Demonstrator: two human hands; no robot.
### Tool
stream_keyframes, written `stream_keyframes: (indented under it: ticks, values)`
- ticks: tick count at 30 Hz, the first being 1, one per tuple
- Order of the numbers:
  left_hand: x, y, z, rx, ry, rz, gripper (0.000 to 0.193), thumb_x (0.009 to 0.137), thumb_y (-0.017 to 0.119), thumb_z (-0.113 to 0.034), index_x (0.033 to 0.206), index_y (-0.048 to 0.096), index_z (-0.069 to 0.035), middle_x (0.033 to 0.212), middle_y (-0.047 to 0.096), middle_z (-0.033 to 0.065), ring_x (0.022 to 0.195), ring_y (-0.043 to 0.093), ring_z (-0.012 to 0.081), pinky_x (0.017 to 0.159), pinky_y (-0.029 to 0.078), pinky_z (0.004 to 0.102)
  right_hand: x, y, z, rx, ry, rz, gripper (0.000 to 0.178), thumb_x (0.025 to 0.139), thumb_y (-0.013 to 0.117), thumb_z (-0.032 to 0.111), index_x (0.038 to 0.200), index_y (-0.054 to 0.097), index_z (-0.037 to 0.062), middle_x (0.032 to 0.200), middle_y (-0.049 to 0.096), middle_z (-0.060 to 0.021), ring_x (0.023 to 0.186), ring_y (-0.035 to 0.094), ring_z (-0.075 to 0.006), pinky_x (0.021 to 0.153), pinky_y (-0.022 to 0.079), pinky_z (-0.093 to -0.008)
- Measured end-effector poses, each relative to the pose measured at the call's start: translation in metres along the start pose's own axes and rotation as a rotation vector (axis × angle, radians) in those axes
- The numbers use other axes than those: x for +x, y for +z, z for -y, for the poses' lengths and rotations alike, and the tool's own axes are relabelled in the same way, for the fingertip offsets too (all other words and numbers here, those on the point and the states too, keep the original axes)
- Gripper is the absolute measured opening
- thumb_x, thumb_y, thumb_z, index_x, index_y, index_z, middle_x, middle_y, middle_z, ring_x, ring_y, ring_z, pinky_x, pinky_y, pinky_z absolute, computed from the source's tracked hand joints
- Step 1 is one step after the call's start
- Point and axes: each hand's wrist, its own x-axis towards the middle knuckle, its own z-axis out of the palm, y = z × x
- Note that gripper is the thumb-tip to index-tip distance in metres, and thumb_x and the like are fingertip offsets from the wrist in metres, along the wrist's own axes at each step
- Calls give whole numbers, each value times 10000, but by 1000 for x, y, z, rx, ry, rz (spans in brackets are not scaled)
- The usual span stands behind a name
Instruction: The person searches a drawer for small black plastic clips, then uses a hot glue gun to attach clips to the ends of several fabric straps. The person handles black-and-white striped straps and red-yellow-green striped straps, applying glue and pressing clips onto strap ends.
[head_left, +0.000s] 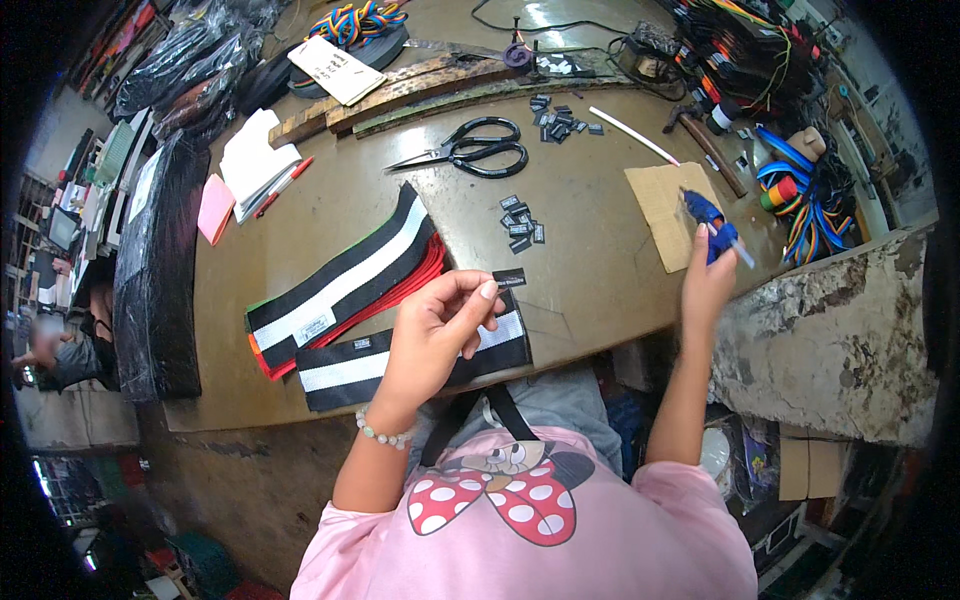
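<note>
My left hand [440, 322] is closed in a pinch, with a small black fabric label [510, 277] at its fingertips. Beneath that hand a black strap with a white centre stripe [345, 372] lies along the near table edge, partly covered by my wrist. Up and to its left rests a stack of similar striped straps [365, 268], with red layers showing below the top one. On the right my right hand [708, 282] grips a blue glue gun [706, 212] over a piece of brown cardboard [665, 215].
Small black labels [520, 222] lie mid-table, with another pile [560, 122] farther back. Black-handled scissors [470, 150] sit behind the strap stack. A hammer [710, 150] and striped ribbon rolls [800, 190] are at the right. Wooden bars [430, 95] cross the back; a wrapped black bundle [160, 270] stands left.
</note>
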Motion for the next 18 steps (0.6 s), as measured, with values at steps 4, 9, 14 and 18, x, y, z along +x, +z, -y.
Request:
stream_keyframes:
  ticks: [4, 9, 14, 18]
  values:
    - [-11, -7, 0, -197, -60, 176, 189, 1005, 565, -154, 1052, 622, 21, 873, 676, 89, 655, 607, 77, 469, 403, 166, -5, -44, 19, -443, -11, 183, 279, 991, 558, 256, 988, 642, -10, 934, 682, -199, 882, 656, -349, 786, 496, -430]
    - [-24, -5, 5, -499, -199, 414, 177, 1008, 559, -152, 1009, 620, 14, 817, 666, 101, 575, 586, 82, 422, 361, 163, -96, -6, 60, 888, 32, 1019, 136, 935, 639, 61, 1024, 709, -13, 989, 649, -71, 924, 596, -135, 807, 479, -267]
    - [-35, -16, 10, -638, -263, 473, 191, 1006, 562, -164, 1025, 617, 18, 775, 641, 87, 553, 562, 68, 416, 356, 159, -119, 33, 64, 1309, 21, 1300, 132, 918, 663, 34, 1024, 705, -32, 1007, 596, -76, 936, 555, -133, 806, 443, -238]
    - [-39, -21, 12, -747, -324, 491, 185, 1001, 567, -151, 1054, 616, 20, 738, 606, 64, 528, 528, 63, 413, 353, 155, -119, 38, 63, 1455, 101, 1452, 119, 860, 723, 26, 973, 705, -6, 989, 576, -81, 949, 546, -153, 845, 436, -268]
